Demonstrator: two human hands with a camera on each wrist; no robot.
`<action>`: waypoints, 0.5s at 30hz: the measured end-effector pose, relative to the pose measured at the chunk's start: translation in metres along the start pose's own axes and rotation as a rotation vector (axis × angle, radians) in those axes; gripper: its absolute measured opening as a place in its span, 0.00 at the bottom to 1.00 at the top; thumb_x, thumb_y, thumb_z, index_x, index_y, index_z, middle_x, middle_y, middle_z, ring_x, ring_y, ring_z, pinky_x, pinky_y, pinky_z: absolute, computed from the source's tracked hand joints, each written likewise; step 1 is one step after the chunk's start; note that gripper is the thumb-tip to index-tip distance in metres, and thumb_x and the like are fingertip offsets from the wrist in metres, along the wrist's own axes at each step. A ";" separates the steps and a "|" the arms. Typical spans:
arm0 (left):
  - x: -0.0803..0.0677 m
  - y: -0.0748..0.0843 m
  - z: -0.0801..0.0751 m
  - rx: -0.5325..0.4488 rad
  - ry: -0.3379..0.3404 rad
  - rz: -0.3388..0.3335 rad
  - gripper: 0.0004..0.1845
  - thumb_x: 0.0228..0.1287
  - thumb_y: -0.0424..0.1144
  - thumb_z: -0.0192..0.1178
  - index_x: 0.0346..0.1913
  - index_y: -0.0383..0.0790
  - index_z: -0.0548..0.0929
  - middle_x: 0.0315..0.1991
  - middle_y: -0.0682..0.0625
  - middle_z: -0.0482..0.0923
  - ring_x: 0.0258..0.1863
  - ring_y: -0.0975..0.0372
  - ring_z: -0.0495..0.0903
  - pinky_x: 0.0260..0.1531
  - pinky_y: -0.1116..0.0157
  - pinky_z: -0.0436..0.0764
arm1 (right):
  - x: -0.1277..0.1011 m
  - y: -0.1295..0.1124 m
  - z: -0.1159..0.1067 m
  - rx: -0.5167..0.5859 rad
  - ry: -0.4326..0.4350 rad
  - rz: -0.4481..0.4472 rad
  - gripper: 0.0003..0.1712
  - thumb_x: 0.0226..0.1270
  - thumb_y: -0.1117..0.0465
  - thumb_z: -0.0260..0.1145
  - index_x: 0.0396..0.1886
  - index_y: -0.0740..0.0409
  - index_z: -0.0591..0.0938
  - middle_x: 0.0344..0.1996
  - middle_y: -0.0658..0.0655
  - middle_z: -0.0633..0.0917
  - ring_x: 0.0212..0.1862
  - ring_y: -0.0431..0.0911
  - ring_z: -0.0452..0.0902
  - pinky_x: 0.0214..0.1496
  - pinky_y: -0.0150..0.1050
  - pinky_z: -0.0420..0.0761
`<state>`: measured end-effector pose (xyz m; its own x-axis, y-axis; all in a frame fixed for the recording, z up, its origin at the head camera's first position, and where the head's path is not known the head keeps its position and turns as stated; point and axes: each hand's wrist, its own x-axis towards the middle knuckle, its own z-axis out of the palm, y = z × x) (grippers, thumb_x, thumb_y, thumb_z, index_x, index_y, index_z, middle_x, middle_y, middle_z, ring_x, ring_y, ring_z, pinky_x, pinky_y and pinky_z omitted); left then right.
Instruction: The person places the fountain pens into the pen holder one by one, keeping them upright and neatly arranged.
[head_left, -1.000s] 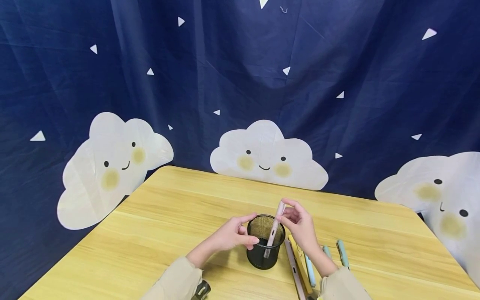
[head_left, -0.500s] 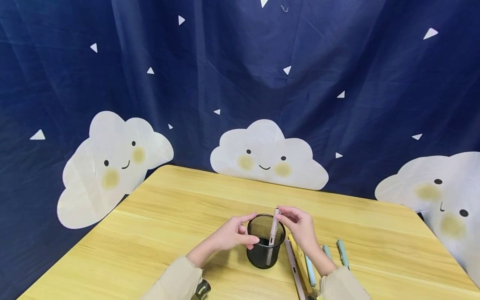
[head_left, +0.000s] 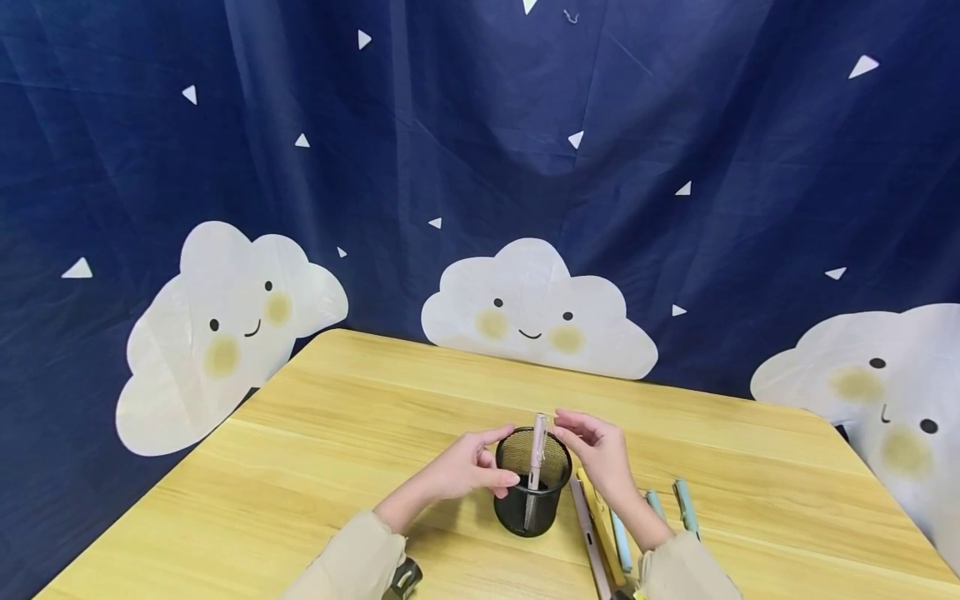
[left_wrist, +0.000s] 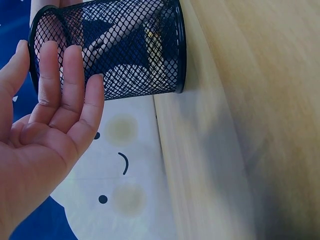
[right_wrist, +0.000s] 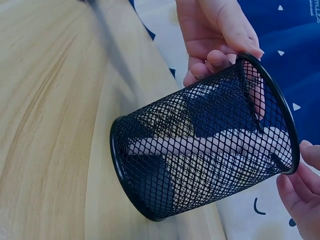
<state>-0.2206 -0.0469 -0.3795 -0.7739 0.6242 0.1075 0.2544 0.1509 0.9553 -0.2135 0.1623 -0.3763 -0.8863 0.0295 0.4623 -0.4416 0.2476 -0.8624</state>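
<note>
A black mesh pen cup (head_left: 517, 510) (left_wrist: 130, 60) (right_wrist: 150, 192) stands near the front of a wooden table (head_left: 337, 433). A pink pen (head_left: 537, 442) (right_wrist: 190, 146) stands inside it, almost upright, with its top above the rim. My left hand (head_left: 465, 471) (left_wrist: 55, 115) (right_wrist: 215, 30) rests on the cup's left side, fingers straight along the mesh and thumb at the rim. Just right of the rim my right hand (head_left: 596, 454) (right_wrist: 300, 200) holds nothing, its relaxed fingertips a little apart from the pen's top.
Several pens lie on the table right of the cup, partly under my right forearm: a brown one (head_left: 585, 525), a yellow one (head_left: 600, 521), a light blue one (head_left: 620, 542) and a teal one (head_left: 685, 504). A dark blue cloud-print curtain (head_left: 480, 167) hangs behind.
The pink pen sank deeper into the cup and swung from the right rim to nearly upright. My right hand let go of its top. The left hand stayed on the cup.
</note>
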 end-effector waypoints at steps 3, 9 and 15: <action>0.000 0.000 0.000 0.003 -0.002 0.003 0.38 0.55 0.32 0.61 0.65 0.25 0.54 0.17 0.41 0.77 0.20 0.59 0.80 0.35 0.69 0.77 | -0.001 0.000 -0.001 -0.003 0.005 0.025 0.14 0.52 0.73 0.65 0.41 0.72 0.80 0.33 0.67 0.82 0.32 0.35 0.77 0.34 0.26 0.76; 0.000 0.000 0.000 0.013 -0.003 0.001 0.38 0.56 0.32 0.61 0.65 0.25 0.54 0.17 0.41 0.77 0.20 0.59 0.80 0.35 0.69 0.77 | -0.002 0.002 -0.003 -0.027 0.013 0.037 0.15 0.52 0.73 0.65 0.42 0.73 0.79 0.33 0.67 0.82 0.32 0.35 0.77 0.34 0.27 0.76; 0.000 0.002 0.001 0.020 0.002 0.000 0.38 0.55 0.33 0.62 0.65 0.25 0.53 0.17 0.40 0.77 0.21 0.59 0.80 0.36 0.69 0.77 | -0.006 0.003 -0.009 0.025 0.015 0.077 0.16 0.54 0.74 0.63 0.43 0.76 0.77 0.33 0.70 0.80 0.30 0.36 0.77 0.33 0.31 0.79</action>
<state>-0.2196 -0.0464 -0.3782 -0.7748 0.6229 0.1080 0.2660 0.1662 0.9495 -0.2085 0.1712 -0.3794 -0.9154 0.0619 0.3977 -0.3761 0.2199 -0.9001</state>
